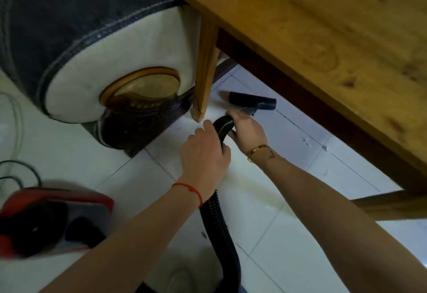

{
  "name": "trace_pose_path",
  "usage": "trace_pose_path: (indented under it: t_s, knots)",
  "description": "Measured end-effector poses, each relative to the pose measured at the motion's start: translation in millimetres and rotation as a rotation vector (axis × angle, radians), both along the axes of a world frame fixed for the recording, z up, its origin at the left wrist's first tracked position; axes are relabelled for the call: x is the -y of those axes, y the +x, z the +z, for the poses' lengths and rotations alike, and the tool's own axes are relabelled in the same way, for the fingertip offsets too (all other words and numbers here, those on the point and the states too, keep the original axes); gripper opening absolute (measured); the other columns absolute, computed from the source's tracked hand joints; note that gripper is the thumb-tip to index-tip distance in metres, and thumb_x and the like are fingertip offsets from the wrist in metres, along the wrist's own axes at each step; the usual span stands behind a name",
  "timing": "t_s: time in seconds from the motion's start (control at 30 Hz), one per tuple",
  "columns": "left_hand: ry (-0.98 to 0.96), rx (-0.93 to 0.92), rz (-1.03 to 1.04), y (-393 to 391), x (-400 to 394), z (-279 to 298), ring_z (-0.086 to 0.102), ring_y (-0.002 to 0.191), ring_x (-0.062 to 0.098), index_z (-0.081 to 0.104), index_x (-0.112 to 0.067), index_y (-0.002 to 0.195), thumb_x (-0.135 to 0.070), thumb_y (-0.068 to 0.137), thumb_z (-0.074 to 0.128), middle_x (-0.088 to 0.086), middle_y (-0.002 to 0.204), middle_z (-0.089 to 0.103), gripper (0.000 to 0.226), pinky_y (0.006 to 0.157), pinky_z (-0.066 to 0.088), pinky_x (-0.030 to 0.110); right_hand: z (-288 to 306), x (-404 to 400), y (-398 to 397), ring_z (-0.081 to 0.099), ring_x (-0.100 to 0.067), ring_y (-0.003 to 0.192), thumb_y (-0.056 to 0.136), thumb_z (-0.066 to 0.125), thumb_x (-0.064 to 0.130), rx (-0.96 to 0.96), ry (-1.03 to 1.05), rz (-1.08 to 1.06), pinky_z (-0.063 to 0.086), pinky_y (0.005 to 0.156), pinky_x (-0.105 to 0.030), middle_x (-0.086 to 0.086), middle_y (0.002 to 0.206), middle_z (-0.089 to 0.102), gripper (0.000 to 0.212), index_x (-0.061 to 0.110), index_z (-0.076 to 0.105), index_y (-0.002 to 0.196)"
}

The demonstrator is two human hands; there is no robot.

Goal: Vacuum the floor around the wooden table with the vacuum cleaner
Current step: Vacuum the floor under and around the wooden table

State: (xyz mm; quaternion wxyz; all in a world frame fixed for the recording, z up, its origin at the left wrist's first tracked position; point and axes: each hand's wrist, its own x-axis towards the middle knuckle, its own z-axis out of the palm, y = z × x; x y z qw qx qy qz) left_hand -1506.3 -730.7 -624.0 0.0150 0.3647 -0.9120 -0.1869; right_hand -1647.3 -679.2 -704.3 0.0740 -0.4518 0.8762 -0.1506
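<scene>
We held the hose [219, 211] with both hands. Our left hand [205, 154] had its fingers curled round the black ribbed tube, and our right hand [247, 130] gripped it further up, close to the dark nozzle [253, 100]. The nozzle lay on the white tiled floor [265, 211] just under the edge of the table [312, 38], a little past the table leg [205, 73]. The hose ran down from our hands to the bottom of the view. The red vacuum [50, 218] sat on the floor to our left, well apart from the nozzle, with cables [20, 172] near it. A sofa [92, 38] with a dark cover stood beside the leg. We wore a red string [189, 188] on the left wrist and a gold bracelet [258, 151] on the right.
</scene>
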Motion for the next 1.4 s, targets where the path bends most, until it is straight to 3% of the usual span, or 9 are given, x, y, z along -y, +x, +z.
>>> trace_pose_path:
  t_s: [0.07,0.17,0.2,0.27,0.57,0.67,0.8,1.07,1.4]
  knots:
    - [0.206,-0.017,0.096,17.8,-0.2,24.3,0.059,0.084,0.02,0.045,-0.013,0.115,-0.035,0.084,0.061,0.003,0.094,0.059,0.041,0.065,0.046,0.029,28.6,-5.3,21.0,0.061,-0.03,0.099,0.086,0.063,0.018,0.074,0.023,-0.002,0.052,0.075,-0.037,-0.01,0.116,0.062,0.033,0.013,0.054,0.117]
    - [0.736,-0.083,0.362,38.6,0.5,55.9,0.066,0.072,0.022,0.054,-0.009,0.101,-0.022,0.076,0.067,0.008,0.085,0.065,0.031,0.069,0.056,0.033,63.5,-15.9,52.6,0.061,-0.03,0.097,0.085,0.064,0.013,0.188,0.054,0.013,0.051,0.076,-0.036,-0.011,0.113,0.063,0.03,0.012,0.055,0.114]
    - [0.868,-0.089,0.42,45.4,-1.2,66.6,0.067,0.061,0.022,0.055,-0.007,0.099,-0.017,0.076,0.067,0.011,0.078,0.066,0.028,0.063,0.058,0.033,73.3,-19.4,61.4,0.061,-0.03,0.096,0.084,0.064,0.012,0.22,0.069,0.022,0.052,0.076,-0.037,-0.011,0.111,0.063,0.029,0.012,0.055,0.112]
    - [0.942,-0.033,0.402,60.2,-6.4,86.4,0.06,0.046,0.016,0.055,-0.005,0.098,-0.015,0.08,0.066,0.01,0.067,0.063,0.023,0.046,0.052,0.024,90.8,-26.2,75.6,0.061,-0.03,0.096,0.082,0.066,0.008,0.291,0.114,0.063,0.053,0.077,-0.037,-0.011,0.109,0.063,0.029,0.011,0.056,0.109]
    - [0.491,0.194,0.086,96.9,-19.5,144.3,0.051,0.058,0.008,0.049,-0.016,0.086,-0.022,0.081,0.061,0.0,0.078,0.057,0.014,0.049,0.037,0.017,158.2,-39.1,111.3,0.058,-0.028,0.111,0.077,0.072,0.016,0.482,0.283,0.166,0.05,0.09,-0.036,-0.011,0.125,0.058,0.064,0.019,0.043,0.134]
    - [0.41,0.287,-0.012,102.9,-10.9,161.2,0.052,0.059,0.008,0.05,-0.017,0.091,-0.022,0.081,0.061,-0.003,0.078,0.056,0.015,0.047,0.035,0.016,170.9,-36.7,117.4,0.061,-0.022,0.107,0.077,0.073,0.017,0.52,0.3,0.236,0.052,0.093,-0.035,-0.006,0.12,0.062,0.053,0.02,0.052,0.126]
    - [0.281,0.384,-0.148,111.1,0.1,182.9,0.046,0.058,0.008,0.05,-0.018,0.1,-0.022,0.084,0.059,-0.005,0.076,0.049,0.019,0.046,0.029,0.018,185.5,-31.0,128.1,0.066,-0.021,0.091,0.079,0.07,0.016,0.555,0.381,0.255,0.053,0.084,-0.032,-0.004,0.098,0.069,0.024,0.016,0.061,0.102]
    - [0.15,0.442,-0.22,125.4,2.6,190.0,0.06,0.077,0.014,0.045,-0.019,0.112,-0.024,0.089,0.055,-0.002,0.092,0.059,0.025,0.062,0.043,0.022,183.4,-34.5,162.1,0.064,-0.022,0.088,0.08,0.07,0.015,0.623,0.202,0.075,0.053,0.079,-0.033,-0.006,0.094,0.069,0.018,0.011,0.062,0.095]
    - [0.151,0.424,-0.152,123.7,-1.0,168.6,0.063,0.081,0.018,0.044,-0.015,0.115,-0.023,0.091,0.054,0.001,0.096,0.061,0.027,0.059,0.036,0.025,167.8,-27.5,153.5,0.064,-0.025,0.092,0.08,0.069,0.011,0.554,0.19,0.109,0.049,0.079,-0.031,-0.008,0.102,0.068,0.019,0.008,0.062,0.098]
